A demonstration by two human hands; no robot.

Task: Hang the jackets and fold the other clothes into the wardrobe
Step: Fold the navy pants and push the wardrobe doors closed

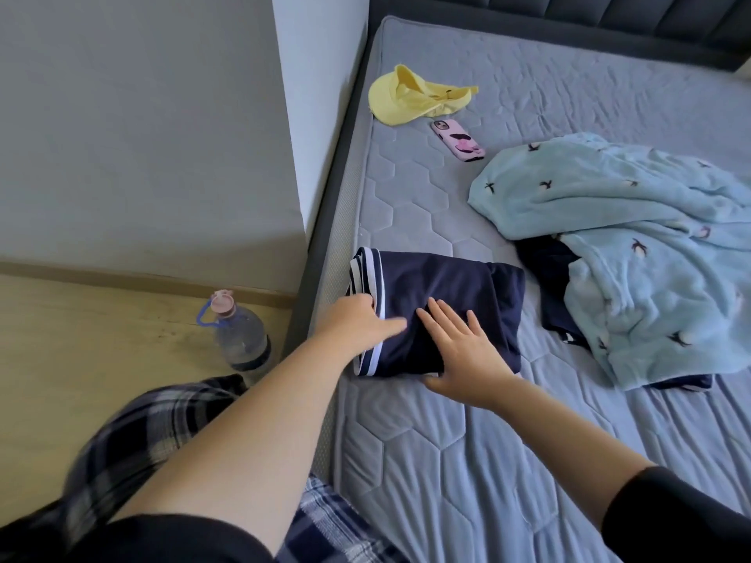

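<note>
A folded navy garment (459, 290) with white-striped trim lies near the left edge of the grey mattress (447, 461). My left hand (357, 319) grips its striped left edge, fingers tucked under the trim and thumb lying on top. My right hand (463, 351) lies flat on the fabric with straight, spread fingers, pressing it down. To the right, a light blue fleece garment (634, 245) with small bird prints lies crumpled, partly covering another dark navy piece (556, 294).
A yellow cap (410, 97) and a pink-cased phone (457, 140) lie farther up the mattress. A water bottle (239, 331) stands on the wooden floor beside the bed frame, below a grey wall. The dark headboard runs along the top.
</note>
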